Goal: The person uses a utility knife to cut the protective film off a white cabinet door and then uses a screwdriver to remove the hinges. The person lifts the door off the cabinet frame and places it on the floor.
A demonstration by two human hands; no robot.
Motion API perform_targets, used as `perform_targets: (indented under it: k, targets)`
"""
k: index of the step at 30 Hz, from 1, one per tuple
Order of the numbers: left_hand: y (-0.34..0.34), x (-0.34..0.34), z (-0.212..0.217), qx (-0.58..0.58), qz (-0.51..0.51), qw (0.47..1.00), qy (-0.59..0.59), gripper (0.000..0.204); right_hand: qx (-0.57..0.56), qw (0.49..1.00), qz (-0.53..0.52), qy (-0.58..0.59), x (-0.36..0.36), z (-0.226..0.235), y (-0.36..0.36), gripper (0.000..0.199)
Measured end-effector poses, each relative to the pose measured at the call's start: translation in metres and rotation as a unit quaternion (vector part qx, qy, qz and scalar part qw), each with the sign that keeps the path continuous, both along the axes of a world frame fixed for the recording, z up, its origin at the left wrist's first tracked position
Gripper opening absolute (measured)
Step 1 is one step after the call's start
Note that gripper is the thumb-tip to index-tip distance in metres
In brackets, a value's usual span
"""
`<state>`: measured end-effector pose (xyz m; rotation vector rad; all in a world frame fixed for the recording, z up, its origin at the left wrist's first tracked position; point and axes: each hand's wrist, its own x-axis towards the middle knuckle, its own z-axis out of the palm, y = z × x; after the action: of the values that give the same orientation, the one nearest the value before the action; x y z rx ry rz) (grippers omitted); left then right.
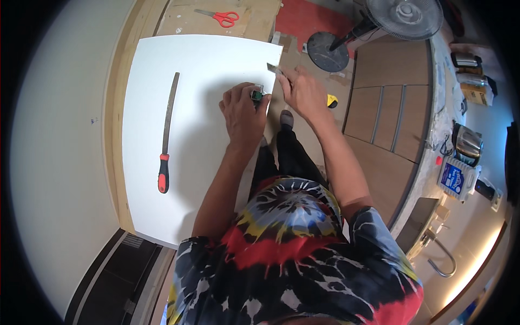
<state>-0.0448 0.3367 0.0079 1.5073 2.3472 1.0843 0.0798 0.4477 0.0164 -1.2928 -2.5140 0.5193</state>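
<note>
Right by the edge of the white board (146, 122), your left hand (242, 111) has the small clear-and-green piece (257, 95) pinched between thumb and fingers, and just beside it your right hand (304, 93) is wrapped around a flat metal blade (274, 69), thumb up along it. Can't tell how hard you're squeezing either one, or exactly what that piece is, since your fingers hide a lot of it. What'd worry me: that bare edge is awfully near your left fingertips, so if it swings back or slips on something that tiny, I'd guess your thumb or index catches it. The piece could also pop loose if the pinch eases, and being so close to the board's edge it could easily end up on the floor. As for where it sits, it's at the far end of your left hand, to the left of your right hand, with the blade's tip just beyond it and not touching. Farther out to the left of your left hand there's a long file (166, 135) with a red-and-black handle, lying well apart on the board. Past both hands, off the board's far side, are red-handled scissors (215, 15), and beyond your right hand stands a fan (327, 52).
</note>
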Motion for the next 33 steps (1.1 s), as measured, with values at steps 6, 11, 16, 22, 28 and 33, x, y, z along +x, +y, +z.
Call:
perform_targets:
  k: [6,11,16,22,28,33]
  targets:
    - [0.000,-0.002,0.000,0.000,0.011,1.000,-0.013,0.026,-0.010,1.000,0.022,0.004,0.007,0.006,-0.002,0.026]
    - [-0.002,0.000,0.001,-0.002,0.005,1.000,-0.008,0.028,0.000,1.000,0.001,-0.008,0.000,0.000,0.009,0.025]
    - [-0.002,-0.001,0.000,0.002,0.006,1.000,-0.001,0.027,0.022,1.000,0.011,0.016,-0.005,0.000,0.030,0.026]
    - [-0.002,-0.001,0.000,0.001,0.006,1.000,-0.004,0.027,0.040,0.998,0.032,0.034,0.003,0.003,0.020,0.027]
    - [0.001,0.000,0.003,-0.002,0.003,1.000,-0.015,0.027,0.024,1.000,-0.006,0.012,-0.003,-0.006,0.040,0.027]
    - [-0.001,0.001,0.002,-0.026,0.022,0.999,-0.024,0.025,0.023,1.000,0.012,0.014,-0.006,-0.003,0.040,0.027]
